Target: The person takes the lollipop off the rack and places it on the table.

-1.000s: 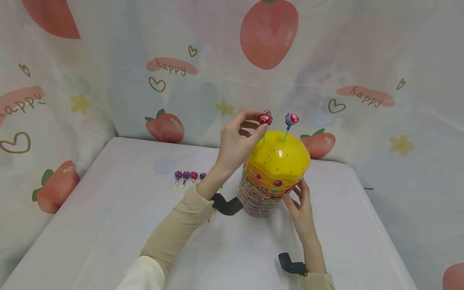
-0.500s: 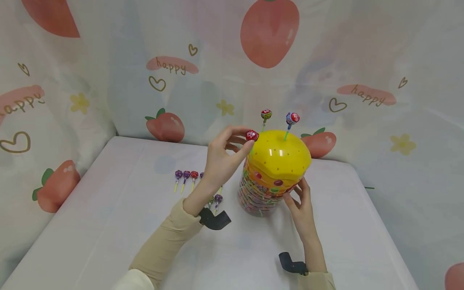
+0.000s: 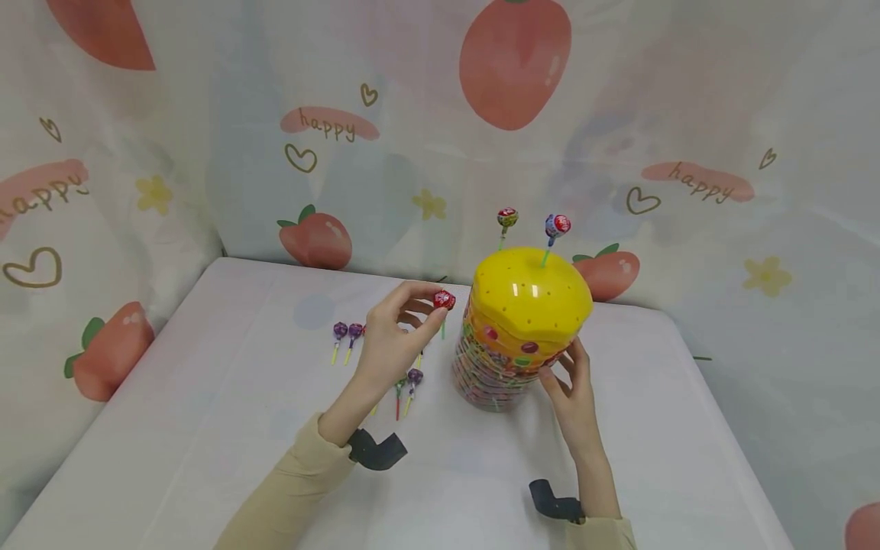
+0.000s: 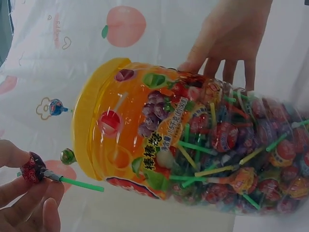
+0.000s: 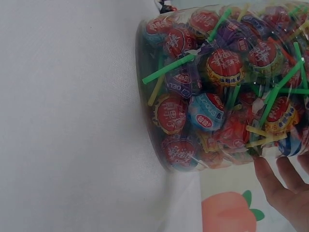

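Note:
My left hand [image 3: 385, 336] pinches a red-wrapped lollipop [image 3: 444, 299] by its candy head, left of a big clear jar [image 3: 490, 378]. In the left wrist view the lollipop's green stick [image 4: 82, 184] points toward the jar's yellow lid [image 4: 91, 121]. Wrapped lollipops fill the jar. A blue-and-red lollipop [image 3: 558, 226] and a green-and-red lollipop [image 3: 507, 217] stand upright at the lid, which has small holes. On the jar's right side rests my right hand [image 3: 571, 401], fingers fairly straight and spread against the wall, as the right wrist view shows at the fingertips [image 5: 265, 169].
Several lollipops lie on the white-covered table [image 3: 467, 489], including a purple lollipop [image 3: 415, 376] left of the jar and another purple lollipop [image 3: 340, 330] farther left; my left hand hides part of the row. A fruit-printed curtain [image 3: 385, 61] hangs behind.
My left hand has moved left and down from the lid with the red lollipop, uncovering the green-and-red lollipop standing there. My right hand has stayed on the jar.

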The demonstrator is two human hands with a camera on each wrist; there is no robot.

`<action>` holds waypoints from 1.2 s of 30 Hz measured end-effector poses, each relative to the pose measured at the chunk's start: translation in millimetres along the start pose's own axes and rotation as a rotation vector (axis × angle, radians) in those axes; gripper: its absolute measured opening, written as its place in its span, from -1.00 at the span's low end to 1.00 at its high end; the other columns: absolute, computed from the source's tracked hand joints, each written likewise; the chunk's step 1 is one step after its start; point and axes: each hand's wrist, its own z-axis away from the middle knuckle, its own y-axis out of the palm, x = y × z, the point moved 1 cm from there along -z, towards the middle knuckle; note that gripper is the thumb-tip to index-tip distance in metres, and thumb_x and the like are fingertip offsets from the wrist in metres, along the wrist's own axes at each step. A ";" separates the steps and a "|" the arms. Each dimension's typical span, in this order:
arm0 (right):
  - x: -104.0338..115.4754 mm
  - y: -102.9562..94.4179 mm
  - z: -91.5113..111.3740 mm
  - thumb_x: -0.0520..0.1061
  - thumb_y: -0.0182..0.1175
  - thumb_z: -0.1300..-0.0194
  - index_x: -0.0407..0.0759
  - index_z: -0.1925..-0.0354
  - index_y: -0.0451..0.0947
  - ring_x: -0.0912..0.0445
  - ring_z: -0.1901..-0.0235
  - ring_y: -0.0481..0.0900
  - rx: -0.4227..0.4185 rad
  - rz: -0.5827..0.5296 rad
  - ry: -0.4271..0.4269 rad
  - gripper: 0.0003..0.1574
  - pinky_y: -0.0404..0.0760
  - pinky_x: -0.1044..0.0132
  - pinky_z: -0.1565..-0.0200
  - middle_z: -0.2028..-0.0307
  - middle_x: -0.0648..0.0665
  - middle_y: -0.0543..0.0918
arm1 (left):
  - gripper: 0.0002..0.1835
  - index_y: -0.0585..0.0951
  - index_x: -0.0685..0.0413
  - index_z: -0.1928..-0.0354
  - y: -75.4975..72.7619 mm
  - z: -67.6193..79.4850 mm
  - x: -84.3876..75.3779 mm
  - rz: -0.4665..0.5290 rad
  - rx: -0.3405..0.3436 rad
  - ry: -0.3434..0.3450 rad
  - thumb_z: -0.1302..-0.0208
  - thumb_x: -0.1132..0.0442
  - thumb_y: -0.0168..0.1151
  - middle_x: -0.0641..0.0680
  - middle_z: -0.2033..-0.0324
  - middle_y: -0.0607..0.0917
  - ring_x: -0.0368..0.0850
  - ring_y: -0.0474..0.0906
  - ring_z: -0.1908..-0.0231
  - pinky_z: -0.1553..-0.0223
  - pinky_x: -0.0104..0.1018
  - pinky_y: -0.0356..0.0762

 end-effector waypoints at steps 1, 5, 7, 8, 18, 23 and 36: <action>0.2 0.0 -0.1 -0.17 0.05 -0.40 0.22 -0.50 -0.16 0.01 -0.39 0.09 0.000 -0.001 -0.001 -0.10 0.26 0.20 -0.25 -0.45 -0.05 0.06 | -0.74 0.61 0.07 0.05 -1.6 2.2 2.0 -0.004 -0.001 -0.008 -0.21 0.27 0.32 0.07 0.20 0.71 -0.13 0.63 0.27 0.32 -0.43 0.57; 0.2 0.3 -0.1 -0.16 0.05 -0.40 0.22 -0.50 -0.16 0.02 -0.39 0.08 0.001 -0.007 -0.001 -0.10 0.26 0.14 -0.27 -0.45 -0.05 0.05 | -0.75 0.62 0.06 0.06 -7.5 10.6 10.0 -0.007 -0.003 -0.045 -0.22 0.27 0.31 0.05 0.21 0.72 -0.14 0.64 0.26 0.31 -0.42 0.57; 0.0 0.6 -0.1 -0.17 0.06 -0.39 0.21 -0.50 -0.15 0.01 -0.39 0.09 0.000 -0.014 0.000 -0.10 0.25 0.07 -0.29 -0.45 -0.05 0.05 | -0.75 0.62 0.04 0.05 -10.5 15.4 14.7 -0.017 -0.004 -0.076 -0.22 0.25 0.32 0.04 0.21 0.72 -0.15 0.63 0.27 0.30 -0.43 0.55; -0.4 0.7 -0.1 -0.17 0.06 -0.39 0.21 -0.50 -0.15 0.01 -0.39 0.09 -0.001 -0.016 -0.002 -0.10 0.25 0.02 -0.30 -0.45 -0.05 0.05 | -0.75 0.62 0.03 0.05 -12.2 17.8 17.2 -0.021 -0.003 -0.093 -0.21 0.24 0.32 0.04 0.21 0.72 -0.15 0.63 0.27 0.30 -0.43 0.55; 0.6 1.0 0.4 -0.18 0.06 -0.39 0.26 -0.49 -0.15 0.04 -0.39 0.08 -0.002 -0.018 -0.001 -0.10 0.25 0.10 -0.28 -0.45 -0.01 0.05 | -0.73 0.62 0.00 0.05 -32.1 40.0 49.8 -0.128 0.044 -0.306 -0.21 0.20 0.33 0.06 0.20 0.71 -0.10 0.62 0.23 0.20 -0.42 0.55; 0.4 0.2 0.0 -0.18 0.06 -0.39 0.28 -0.49 -0.14 0.07 -0.38 0.08 -0.003 -0.020 0.009 -0.10 0.26 0.17 -0.26 -0.45 0.01 0.06 | -0.74 0.62 0.01 0.05 -42.0 42.9 59.8 -0.181 0.077 -0.390 -0.21 0.22 0.32 0.08 0.19 0.70 -0.07 0.64 0.24 0.21 -0.39 0.58; 0.5 0.1 -0.9 -0.17 0.07 -0.39 0.23 -0.50 -0.16 0.01 -0.40 0.08 -0.002 -0.011 0.004 -0.09 0.23 -0.02 -0.32 -0.46 -0.04 0.05 | -0.75 0.63 0.11 0.10 -65.1 50.5 103.1 -0.242 0.148 -0.554 -0.22 0.17 0.31 0.13 0.24 0.72 -0.13 0.67 0.35 0.32 -0.37 0.51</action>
